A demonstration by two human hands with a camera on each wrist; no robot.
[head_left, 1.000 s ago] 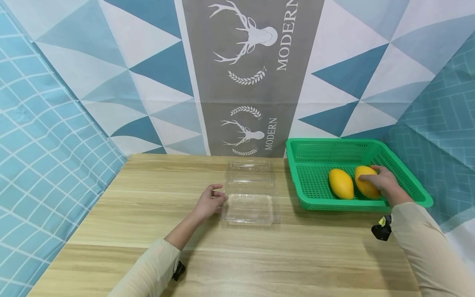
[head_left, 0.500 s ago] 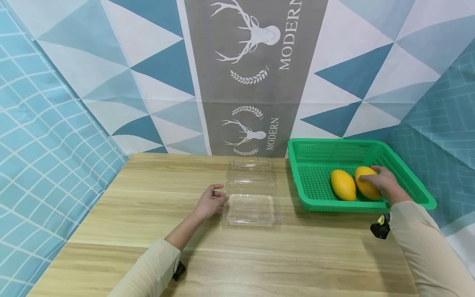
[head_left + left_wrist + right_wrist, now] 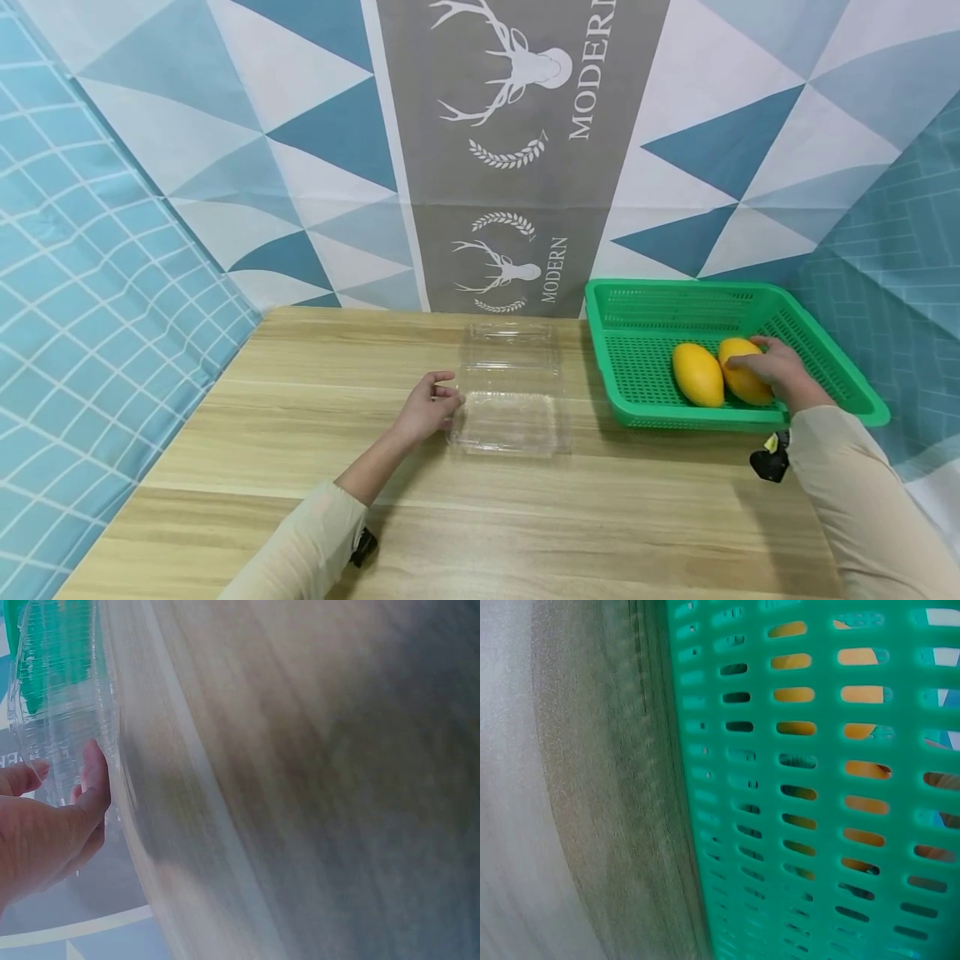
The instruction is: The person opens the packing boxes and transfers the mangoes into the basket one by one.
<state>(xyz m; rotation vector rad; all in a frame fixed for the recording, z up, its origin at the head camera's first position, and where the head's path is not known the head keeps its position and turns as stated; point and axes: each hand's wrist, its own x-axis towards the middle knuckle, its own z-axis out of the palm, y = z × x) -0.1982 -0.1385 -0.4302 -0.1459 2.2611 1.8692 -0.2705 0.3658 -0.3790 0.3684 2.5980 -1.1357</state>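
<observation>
My left hand is at the left side of a clear plastic clamshell box, whose lid lies folded back toward the wall. Its relaxed fingers touch the box's side; in the left wrist view the fingertips of this hand lie apart against the clear wall. Inside the green basket, my right hand grips a yellow mango between thumb and fingers. A second mango lies right beside it on the left. Only basket slots with yellow behind them show in the right wrist view.
Box and basket stand on a wooden table, the basket at the back right. Patterned cloth walls rise behind the table and on both sides. A small black device hangs at the right wrist.
The head view has shifted slightly. In the basket, the gripped mango and the other one are a little closer together. My left hand stays at the box's side.
</observation>
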